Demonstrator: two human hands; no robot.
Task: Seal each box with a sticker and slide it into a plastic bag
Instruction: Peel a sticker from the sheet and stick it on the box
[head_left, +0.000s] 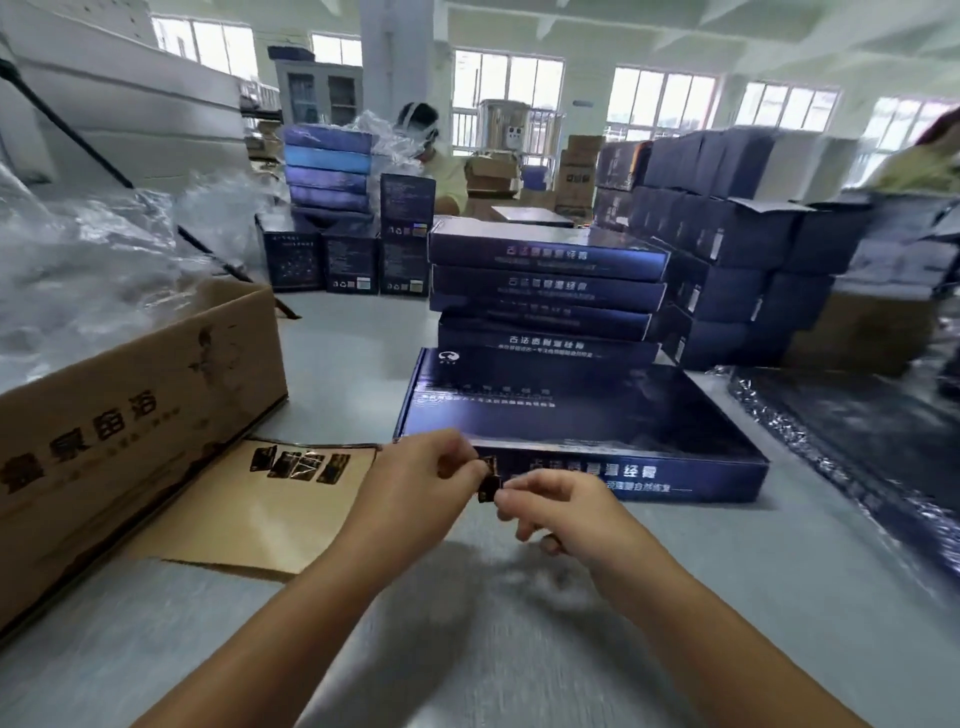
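- The step in hand looks like the sealing: a flat dark-blue box (582, 415) lies closed on the table, and this box serves as the landmark here.
- Just in front of the box's near wall, the left hand (415, 478) and the right hand (550, 506) meet on one small dark sticker (489, 486) — each pinches an edge of it between thumb and fingertips.
- Whether the sticker already touches the box wall cannot be told.
- Left of the box lies a tan backing sheet (270, 499) with a few more stickers on it; further left stands a brown carton (130, 405).
- Behind the box, a stack of boxes (545, 291) rises.
- The next move probably calls for laying the sticker across the lid's seam on the near wall and pressing it flat — then reaching to the shiny plastic bags (857, 431) right of the box.
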